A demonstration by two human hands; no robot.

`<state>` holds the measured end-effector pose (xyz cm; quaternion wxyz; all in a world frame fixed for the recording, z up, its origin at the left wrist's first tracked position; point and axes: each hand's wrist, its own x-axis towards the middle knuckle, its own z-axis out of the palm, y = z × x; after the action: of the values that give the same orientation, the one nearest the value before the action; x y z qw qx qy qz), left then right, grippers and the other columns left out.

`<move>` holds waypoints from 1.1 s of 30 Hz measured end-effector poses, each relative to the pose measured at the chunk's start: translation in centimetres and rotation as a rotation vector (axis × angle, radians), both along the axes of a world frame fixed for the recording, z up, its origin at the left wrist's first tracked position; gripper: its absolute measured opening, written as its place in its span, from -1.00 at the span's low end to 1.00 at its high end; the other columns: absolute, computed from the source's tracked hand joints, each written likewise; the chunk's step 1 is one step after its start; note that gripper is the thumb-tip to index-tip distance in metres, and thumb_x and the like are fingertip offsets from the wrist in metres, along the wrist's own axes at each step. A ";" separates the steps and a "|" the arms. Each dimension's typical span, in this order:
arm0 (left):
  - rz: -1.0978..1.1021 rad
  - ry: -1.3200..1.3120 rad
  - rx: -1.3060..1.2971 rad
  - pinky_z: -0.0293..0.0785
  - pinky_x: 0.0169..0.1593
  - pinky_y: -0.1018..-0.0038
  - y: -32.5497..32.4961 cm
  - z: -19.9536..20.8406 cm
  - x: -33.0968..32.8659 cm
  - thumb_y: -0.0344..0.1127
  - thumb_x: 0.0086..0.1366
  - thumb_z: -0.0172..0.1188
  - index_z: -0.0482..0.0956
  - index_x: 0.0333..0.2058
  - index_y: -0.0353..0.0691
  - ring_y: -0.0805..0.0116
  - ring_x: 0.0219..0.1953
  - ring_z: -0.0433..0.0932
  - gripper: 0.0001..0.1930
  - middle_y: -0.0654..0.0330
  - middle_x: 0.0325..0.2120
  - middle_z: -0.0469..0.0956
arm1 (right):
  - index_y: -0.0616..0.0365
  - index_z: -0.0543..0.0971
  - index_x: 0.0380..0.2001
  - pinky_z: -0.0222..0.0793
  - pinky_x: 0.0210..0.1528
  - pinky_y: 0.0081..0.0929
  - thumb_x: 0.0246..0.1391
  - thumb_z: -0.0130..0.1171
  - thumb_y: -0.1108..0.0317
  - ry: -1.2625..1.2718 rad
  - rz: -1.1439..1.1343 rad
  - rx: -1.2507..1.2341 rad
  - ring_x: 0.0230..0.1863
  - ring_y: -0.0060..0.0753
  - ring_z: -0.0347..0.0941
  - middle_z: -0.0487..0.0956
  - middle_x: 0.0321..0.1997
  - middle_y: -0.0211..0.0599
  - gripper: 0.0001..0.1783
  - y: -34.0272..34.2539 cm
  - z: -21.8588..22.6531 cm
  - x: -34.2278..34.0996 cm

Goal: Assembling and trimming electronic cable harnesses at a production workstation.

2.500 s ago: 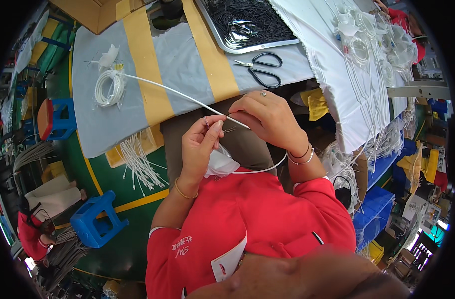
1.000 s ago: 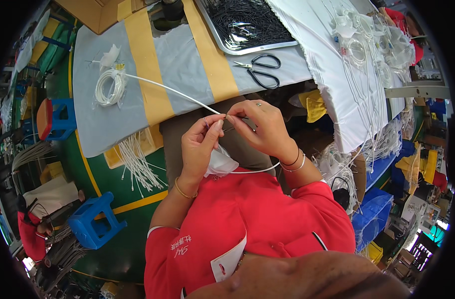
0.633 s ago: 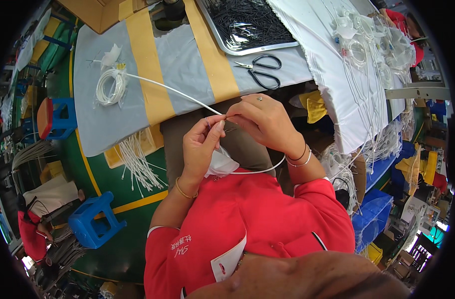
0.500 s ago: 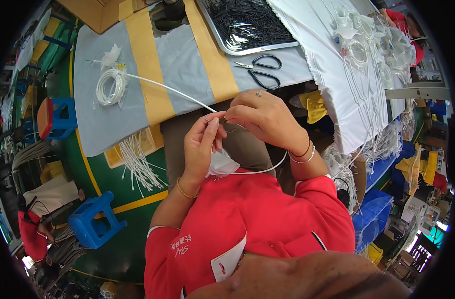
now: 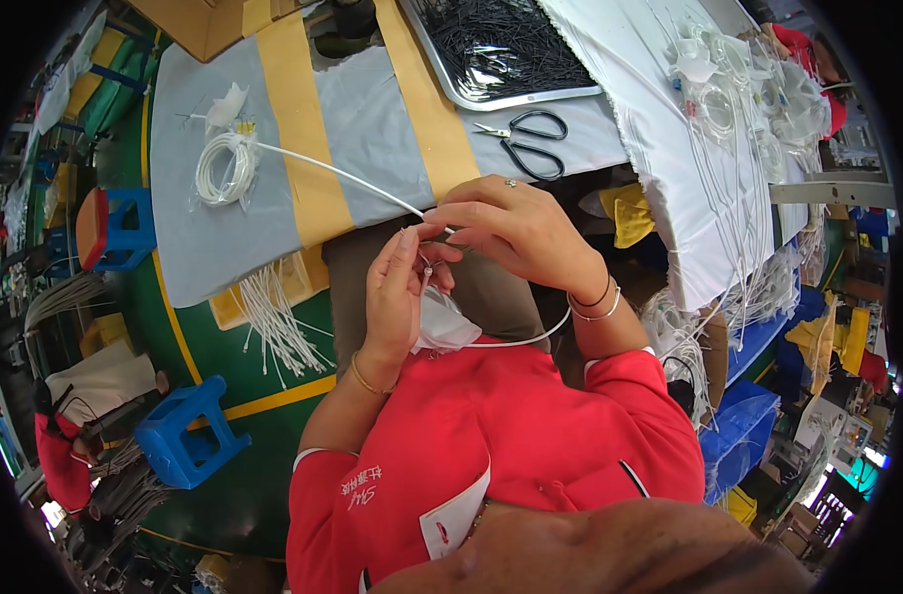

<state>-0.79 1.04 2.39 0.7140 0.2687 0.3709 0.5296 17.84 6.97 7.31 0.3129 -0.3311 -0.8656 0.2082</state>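
A white cable (image 5: 342,176) runs from a coil (image 5: 226,170) on the grey-covered table to my two hands over my lap. My left hand (image 5: 397,287) is closed, its thumb and forefinger pinching at the cable. Against it from the right, my right hand (image 5: 516,228) has its fingers bent over the same stretch of cable. A small thin piece hangs below the left fingertips, too small to name. Beneath the hands lies a white plastic bag (image 5: 443,322), and a white cable length curves from it under my right wrist. Exactly where the fingertips meet is partly hidden.
Black-handled scissors (image 5: 525,141) lie at the table's near edge, below a metal tray (image 5: 516,101) of black strips. White cables hang over a cloth-covered surface (image 5: 709,198) at right. Bundled cables (image 5: 278,332) stick out under the table. Blue stools (image 5: 184,436) stand at left.
My right fingers have stretched out further along the cable, toward the left. My left fingers have opened slightly, and a small thin piece now shows below them. The view has shifted a little.
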 end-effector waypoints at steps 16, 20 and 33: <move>-0.091 0.077 0.012 0.50 -0.29 0.50 -0.4 0.1 0.1 -0.08 0.53 -0.18 0.51 -0.12 -0.35 0.39 -0.42 0.58 -0.58 0.05 -0.35 0.63 | -0.01 0.62 -0.32 0.46 -0.11 -0.40 -0.17 0.29 0.43 -0.107 0.113 0.186 -0.19 -0.31 0.53 0.54 -0.24 -0.42 -0.76 0.5 0.5 0.5; -0.115 0.114 0.040 0.50 -0.28 0.52 -0.3 0.2 0.3 -0.11 0.54 -0.19 0.51 -0.12 -0.35 0.42 -0.40 0.57 -0.59 0.05 -0.34 0.63 | 0.04 0.59 -0.37 0.46 -0.11 -0.40 -0.13 0.30 0.40 -0.140 0.129 0.178 -0.22 -0.29 0.52 0.50 -0.33 -0.40 -0.83 0.5 0.8 0.9; -0.101 0.147 0.046 0.37 -0.37 0.69 -0.4 0.0 0.1 -0.35 0.40 0.13 0.54 -0.12 -0.30 0.62 -0.47 0.49 -0.83 0.22 -0.39 0.61 | 0.13 0.56 -0.35 0.49 -0.03 -0.30 -0.08 0.33 0.49 0.019 -0.089 0.039 -0.26 -0.18 0.53 0.54 -0.38 -0.34 -0.82 -0.6 -0.3 1.5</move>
<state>-0.71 0.64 2.37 0.7041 0.3417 0.3960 0.4803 19.31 6.38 7.01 0.3362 -0.3611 -0.8509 0.1803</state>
